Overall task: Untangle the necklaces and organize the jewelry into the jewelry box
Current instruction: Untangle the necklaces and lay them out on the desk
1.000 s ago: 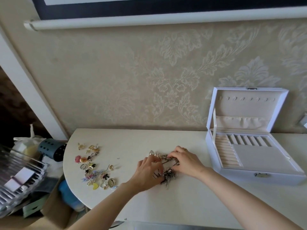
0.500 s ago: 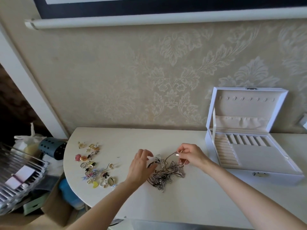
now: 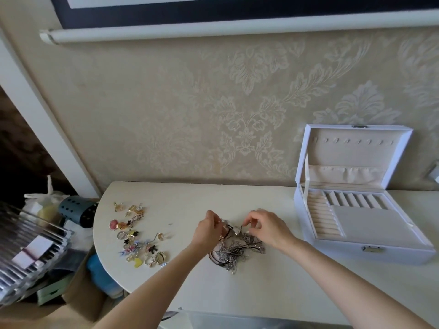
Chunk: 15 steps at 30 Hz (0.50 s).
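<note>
Both hands meet over a tangle of necklaces (image 3: 237, 254), a heap of thin silver chains and dark cords lying near the middle of the cream, round-edged tabletop (image 3: 261, 295). The left hand (image 3: 209, 231) has its fingers curled inward at the far left edge of the heap, and its grip is closed in a pinch on strands there. Exactly which strand it holds is hidden by the fingers. The right hand (image 3: 268, 230) comes in from the other side. Its thumb and forefinger are closed in a fine pinch on a dark cord at the top of the same heap, with the other fingers bent loosely above it. The two grips sit close together but do not touch.

From the fingertips the tangle spreads toward the person. A dark cord loops out at its near left, and silver chain trails off at the near end.

To the right, well apart from the heap, stands a white rectangular jewelry box (image 3: 344, 251). Its long side runs along the wall, and its lid (image 3: 351, 153) is raised upright at the back. The beige-lined inside faces the person, with ring rolls at the left, narrow slots along the back and a flat panel in front. A small metal clasp (image 3: 372, 249) sits on the front wall.

Near the tabletop's left edge lies a scatter of small rings, earrings and charms (image 3: 137, 236), among them a yellow heart (image 3: 137, 262).
</note>
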Each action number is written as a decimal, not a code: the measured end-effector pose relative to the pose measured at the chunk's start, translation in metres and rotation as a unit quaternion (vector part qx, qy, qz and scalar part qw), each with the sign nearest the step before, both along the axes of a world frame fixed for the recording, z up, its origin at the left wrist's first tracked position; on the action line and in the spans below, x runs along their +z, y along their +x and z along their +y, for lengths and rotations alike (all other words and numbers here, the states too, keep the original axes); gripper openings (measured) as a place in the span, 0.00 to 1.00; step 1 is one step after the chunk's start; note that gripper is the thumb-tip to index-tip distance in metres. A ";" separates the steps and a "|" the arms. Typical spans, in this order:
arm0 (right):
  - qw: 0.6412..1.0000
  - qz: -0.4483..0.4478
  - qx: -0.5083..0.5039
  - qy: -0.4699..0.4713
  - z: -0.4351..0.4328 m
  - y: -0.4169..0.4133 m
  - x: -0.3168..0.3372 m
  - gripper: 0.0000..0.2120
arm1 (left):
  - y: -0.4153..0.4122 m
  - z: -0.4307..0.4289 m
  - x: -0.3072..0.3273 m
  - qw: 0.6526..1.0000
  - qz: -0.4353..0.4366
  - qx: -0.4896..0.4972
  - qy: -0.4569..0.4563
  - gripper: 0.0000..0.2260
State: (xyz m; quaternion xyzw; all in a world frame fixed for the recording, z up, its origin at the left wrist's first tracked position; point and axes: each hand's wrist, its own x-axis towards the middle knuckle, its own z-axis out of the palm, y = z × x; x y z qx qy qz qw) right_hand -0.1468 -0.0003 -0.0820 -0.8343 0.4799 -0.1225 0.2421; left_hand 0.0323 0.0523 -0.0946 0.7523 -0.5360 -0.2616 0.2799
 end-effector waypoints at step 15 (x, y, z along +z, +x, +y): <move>0.963 -0.190 -0.128 0.141 -0.009 -0.012 0.010 0.05 | 0.010 0.009 -0.007 0.980 -0.147 -0.036 -0.131 0.09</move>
